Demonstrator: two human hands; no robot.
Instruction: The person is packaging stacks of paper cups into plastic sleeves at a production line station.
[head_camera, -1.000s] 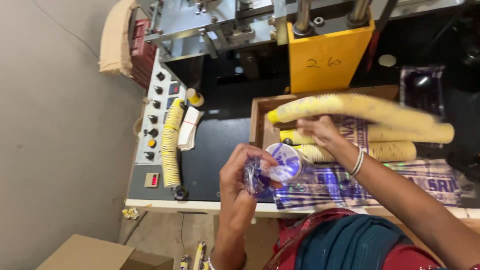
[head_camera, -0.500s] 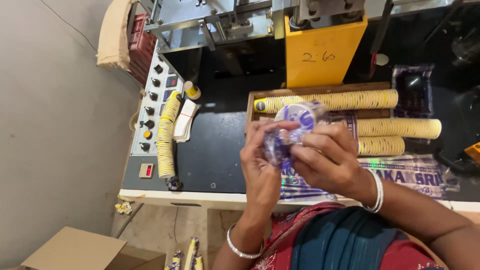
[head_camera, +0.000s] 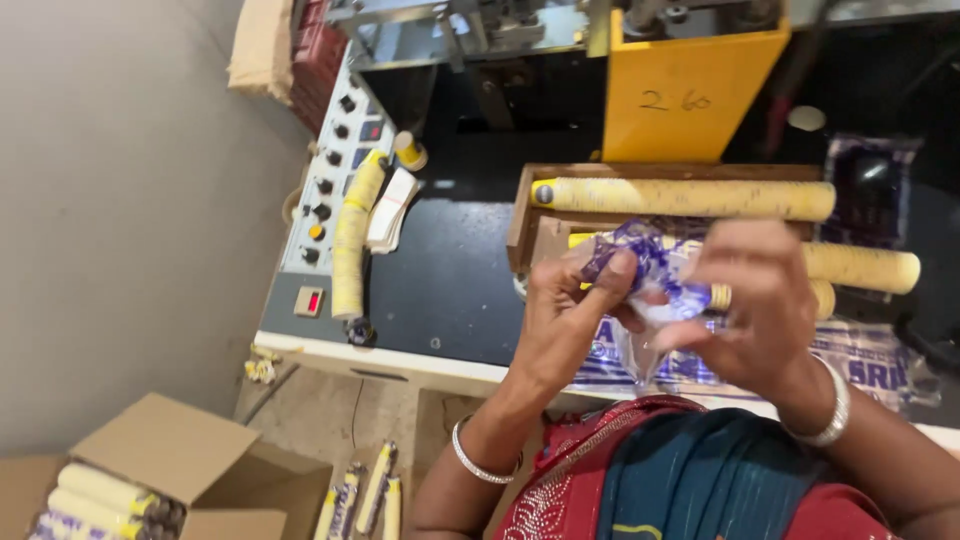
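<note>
Both my hands hold a clear plastic bag with purple print (head_camera: 650, 275) in front of my chest, above the table edge. My left hand (head_camera: 570, 315) pinches its left side between thumb and fingers. My right hand (head_camera: 755, 300) grips its right side, fingers curled over the top. Behind the bag, long stacks of yellow paper cups (head_camera: 690, 198) lie on their sides in a shallow wooden tray (head_camera: 522, 215). More printed plastic bags (head_camera: 865, 355) lie flat on the table under my right wrist.
A black-topped machine table (head_camera: 440, 285) with a control panel of knobs (head_camera: 325, 185) stands left. Another yellow cup stack (head_camera: 350, 235) rests on the panel. A yellow machine housing (head_camera: 690, 90) rises behind. An open cardboard box (head_camera: 150, 470) with packed cup stacks sits on the floor.
A second ago my right hand was putting a cup stack in the tray while the left held the bag. Now both hands grip the bag, and the view has shifted slightly.
</note>
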